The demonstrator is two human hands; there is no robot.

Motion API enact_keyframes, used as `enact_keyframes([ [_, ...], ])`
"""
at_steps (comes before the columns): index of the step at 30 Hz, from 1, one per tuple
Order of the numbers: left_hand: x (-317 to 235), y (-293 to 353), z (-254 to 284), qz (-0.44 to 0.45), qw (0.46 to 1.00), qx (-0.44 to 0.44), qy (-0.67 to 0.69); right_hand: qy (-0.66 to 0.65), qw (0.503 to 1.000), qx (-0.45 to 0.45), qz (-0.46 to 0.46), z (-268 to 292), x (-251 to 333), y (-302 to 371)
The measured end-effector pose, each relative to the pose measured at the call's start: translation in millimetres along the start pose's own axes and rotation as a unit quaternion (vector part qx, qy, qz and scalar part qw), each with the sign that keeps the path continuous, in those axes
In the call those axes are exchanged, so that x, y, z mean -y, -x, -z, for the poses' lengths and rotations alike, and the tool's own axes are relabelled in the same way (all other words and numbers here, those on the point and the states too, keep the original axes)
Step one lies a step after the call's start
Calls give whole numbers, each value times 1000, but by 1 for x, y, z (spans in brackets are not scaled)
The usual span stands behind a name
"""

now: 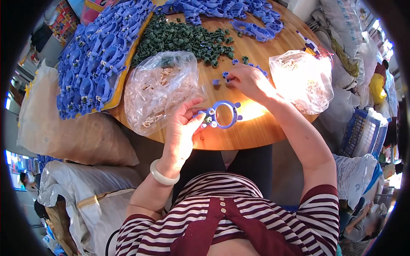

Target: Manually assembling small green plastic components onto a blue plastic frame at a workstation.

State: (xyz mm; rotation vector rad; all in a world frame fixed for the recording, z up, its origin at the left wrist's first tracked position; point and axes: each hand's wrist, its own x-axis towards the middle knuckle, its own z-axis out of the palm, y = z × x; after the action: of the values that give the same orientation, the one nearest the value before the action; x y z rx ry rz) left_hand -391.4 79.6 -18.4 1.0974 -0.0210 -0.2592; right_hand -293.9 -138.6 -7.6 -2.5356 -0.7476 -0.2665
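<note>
My left hand (183, 128) grips a blue-purple plastic ring-shaped part (209, 118) between thumb and fingers, near the table's front edge. Its open ring points right, and small white and green bits sit on its body. Farther forward and right, my right hand (251, 81) pinches a small blue plastic piece (225, 74) just above the tabletop. A similar loose blue piece (216, 82) lies to the left of those fingertips. Several more small blue pieces (261, 69) lie behind the hand, partly hidden by it.
Dark green small parts (179, 40) are heaped on the round wooden table (213, 138). Clear bags of pale pieces stand left (149, 100) and right (299, 87). A yellow-edged tray (124, 72) carries blue-purple parts. More blue-purple parts (222, 9) lie at the back. Sacks (72, 123) flank the table.
</note>
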Motion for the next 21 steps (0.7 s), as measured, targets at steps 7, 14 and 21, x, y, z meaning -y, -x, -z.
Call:
enact_keyframes([
  [7,-7,1,-6,9,1000,10,11,-265,956,-32,-123,5,-9,34],
  [14,-2,4,-8,0,1000,-6,-30,-442,862,-44,-245,31,17,64],
  [21,6,2,-17,-10,1000,12,-16,-547,794,-28,-263,32,5,87],
])
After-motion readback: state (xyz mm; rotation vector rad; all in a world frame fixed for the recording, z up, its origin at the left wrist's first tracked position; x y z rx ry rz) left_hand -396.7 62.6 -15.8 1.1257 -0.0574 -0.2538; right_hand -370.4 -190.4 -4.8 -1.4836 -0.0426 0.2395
